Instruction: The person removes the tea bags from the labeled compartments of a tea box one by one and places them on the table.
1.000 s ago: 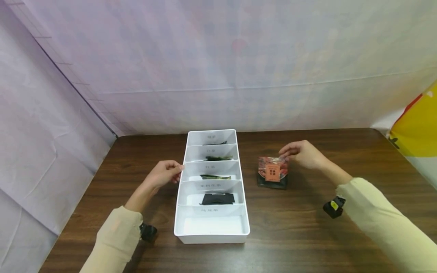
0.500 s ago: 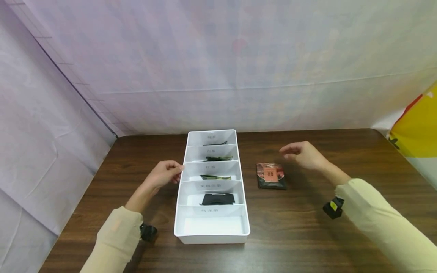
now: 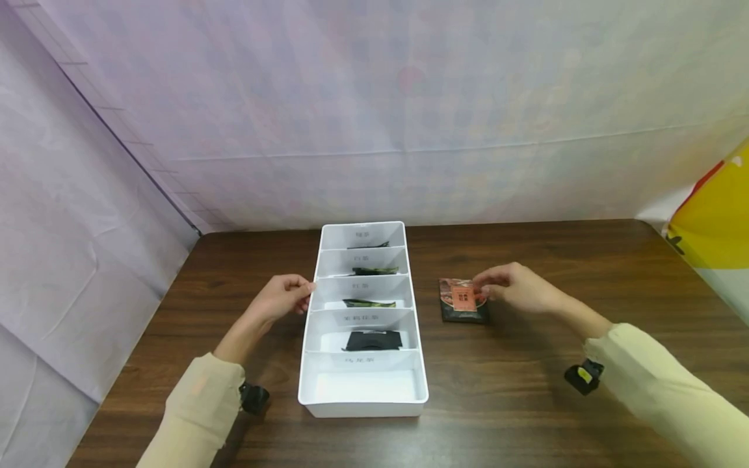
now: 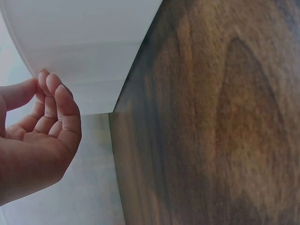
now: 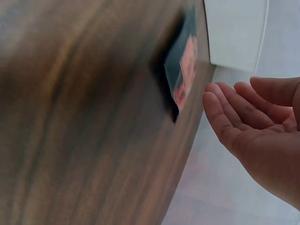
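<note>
Head view: left hand (image 3: 279, 300) pinches the box (image 3: 363, 409) as, right of it, loosely spread right hand (image 3: 517, 286) hovers at a packet (image 3: 463, 301) likely best edge-gripped.

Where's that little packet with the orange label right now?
In the head view, the packet lies on the wooden table, right of the white divided box, with the right hand over its far right corner.

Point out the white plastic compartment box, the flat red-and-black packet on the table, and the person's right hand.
White plastic compartment box (image 3: 364, 410): head view, near outer wall.
Flat red-and-black packet (image 3: 463, 299): head view, orange label.
Right hand (image 5: 263, 140): right wrist view, palm.
</note>
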Action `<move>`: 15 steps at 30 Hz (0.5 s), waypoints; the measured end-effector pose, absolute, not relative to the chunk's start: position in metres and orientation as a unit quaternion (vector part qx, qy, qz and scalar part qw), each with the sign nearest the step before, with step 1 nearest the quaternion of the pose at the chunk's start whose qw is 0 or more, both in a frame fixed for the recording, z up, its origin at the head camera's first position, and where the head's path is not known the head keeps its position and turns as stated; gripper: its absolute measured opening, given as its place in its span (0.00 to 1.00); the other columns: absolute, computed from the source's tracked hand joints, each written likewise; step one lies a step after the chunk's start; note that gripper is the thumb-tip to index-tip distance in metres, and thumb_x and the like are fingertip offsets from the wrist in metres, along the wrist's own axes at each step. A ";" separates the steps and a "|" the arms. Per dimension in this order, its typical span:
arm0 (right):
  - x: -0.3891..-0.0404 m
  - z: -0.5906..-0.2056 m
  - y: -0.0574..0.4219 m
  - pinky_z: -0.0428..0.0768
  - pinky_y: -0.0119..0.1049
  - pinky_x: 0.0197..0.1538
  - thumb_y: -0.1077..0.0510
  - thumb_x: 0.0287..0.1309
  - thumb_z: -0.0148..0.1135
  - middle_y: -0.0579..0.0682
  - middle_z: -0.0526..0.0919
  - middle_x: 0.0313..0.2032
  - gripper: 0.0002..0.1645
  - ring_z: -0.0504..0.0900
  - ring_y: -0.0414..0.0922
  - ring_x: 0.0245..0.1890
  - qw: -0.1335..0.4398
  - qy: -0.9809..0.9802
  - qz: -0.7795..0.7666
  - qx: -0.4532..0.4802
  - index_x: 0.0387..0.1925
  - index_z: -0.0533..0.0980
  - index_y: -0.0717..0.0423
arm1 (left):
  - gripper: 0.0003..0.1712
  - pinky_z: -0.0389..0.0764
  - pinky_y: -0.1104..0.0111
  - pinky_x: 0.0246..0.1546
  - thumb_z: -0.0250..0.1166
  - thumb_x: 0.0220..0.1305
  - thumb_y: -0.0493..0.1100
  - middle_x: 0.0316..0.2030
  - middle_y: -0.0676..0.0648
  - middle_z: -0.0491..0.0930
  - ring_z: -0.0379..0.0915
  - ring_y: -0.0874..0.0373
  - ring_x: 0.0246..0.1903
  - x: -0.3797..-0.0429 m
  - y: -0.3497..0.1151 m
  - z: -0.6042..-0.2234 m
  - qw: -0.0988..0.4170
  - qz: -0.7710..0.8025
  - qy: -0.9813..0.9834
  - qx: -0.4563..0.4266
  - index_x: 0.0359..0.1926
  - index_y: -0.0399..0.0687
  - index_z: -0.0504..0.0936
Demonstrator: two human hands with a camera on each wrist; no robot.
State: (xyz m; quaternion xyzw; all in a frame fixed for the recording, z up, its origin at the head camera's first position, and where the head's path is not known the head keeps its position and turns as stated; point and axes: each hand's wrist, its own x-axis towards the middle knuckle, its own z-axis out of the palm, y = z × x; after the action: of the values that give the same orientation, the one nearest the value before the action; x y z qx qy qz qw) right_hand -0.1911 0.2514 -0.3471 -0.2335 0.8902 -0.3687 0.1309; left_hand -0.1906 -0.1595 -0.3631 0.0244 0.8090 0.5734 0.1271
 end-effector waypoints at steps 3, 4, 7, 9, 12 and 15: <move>-0.185 -0.350 0.248 0.78 0.38 0.37 0.66 0.62 0.52 0.62 0.79 0.43 0.15 0.80 0.51 0.39 0.136 0.891 -0.363 -0.235 0.49 0.73 0.70 | 0.10 0.74 0.71 0.24 0.55 0.65 0.35 0.20 0.48 0.71 0.68 0.61 0.19 -0.191 -0.160 -0.363 0.128 0.571 0.811 0.022 0.31 0.30 0.73; -0.184 -0.351 0.247 0.77 0.37 0.36 0.66 0.62 0.52 0.62 0.79 0.43 0.16 0.79 0.49 0.37 0.137 0.893 -0.360 -0.233 0.49 0.73 0.69 | 0.10 0.74 0.70 0.24 0.55 0.65 0.35 0.20 0.48 0.72 0.68 0.61 0.20 -0.191 -0.160 -0.363 0.128 0.570 0.811 0.021 0.31 0.30 0.73; -0.180 -0.354 0.244 0.72 0.34 0.30 0.64 0.62 0.52 0.60 0.80 0.40 0.17 0.76 0.44 0.30 0.138 0.901 -0.344 -0.227 0.51 0.72 0.69 | 0.10 0.74 0.70 0.25 0.55 0.65 0.36 0.20 0.47 0.72 0.69 0.61 0.20 -0.191 -0.160 -0.362 0.128 0.567 0.813 0.020 0.31 0.29 0.73; -0.179 -0.356 0.242 0.68 0.34 0.26 0.63 0.63 0.51 0.58 0.78 0.32 0.19 0.70 0.42 0.24 0.146 0.905 -0.336 -0.216 0.53 0.71 0.69 | 0.10 0.74 0.70 0.25 0.55 0.65 0.36 0.21 0.47 0.72 0.69 0.61 0.20 -0.191 -0.160 -0.362 0.129 0.567 0.813 0.020 0.32 0.29 0.73; -0.176 -0.360 0.240 0.67 0.34 0.26 0.62 0.63 0.51 0.56 0.77 0.32 0.20 0.67 0.41 0.22 0.155 0.910 -0.326 -0.205 0.54 0.70 0.69 | 0.11 0.74 0.70 0.25 0.55 0.65 0.36 0.21 0.47 0.71 0.69 0.61 0.20 -0.191 -0.160 -0.363 0.130 0.567 0.814 0.021 0.32 0.29 0.73; -0.175 -0.363 0.239 0.69 0.35 0.30 0.61 0.63 0.50 0.56 0.78 0.36 0.20 0.70 0.41 0.25 0.154 0.914 -0.315 -0.206 0.53 0.70 0.70 | 0.11 0.74 0.70 0.25 0.55 0.65 0.36 0.20 0.48 0.71 0.68 0.61 0.20 -0.191 -0.160 -0.363 0.129 0.568 0.813 0.021 0.32 0.29 0.73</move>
State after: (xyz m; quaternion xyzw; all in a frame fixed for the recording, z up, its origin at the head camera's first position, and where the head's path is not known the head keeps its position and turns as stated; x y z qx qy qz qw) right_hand -0.1749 0.2388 -0.3635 -0.2055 0.9137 -0.3150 0.1540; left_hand -0.1909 -0.1597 -0.3628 0.0213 0.8125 0.5681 0.1290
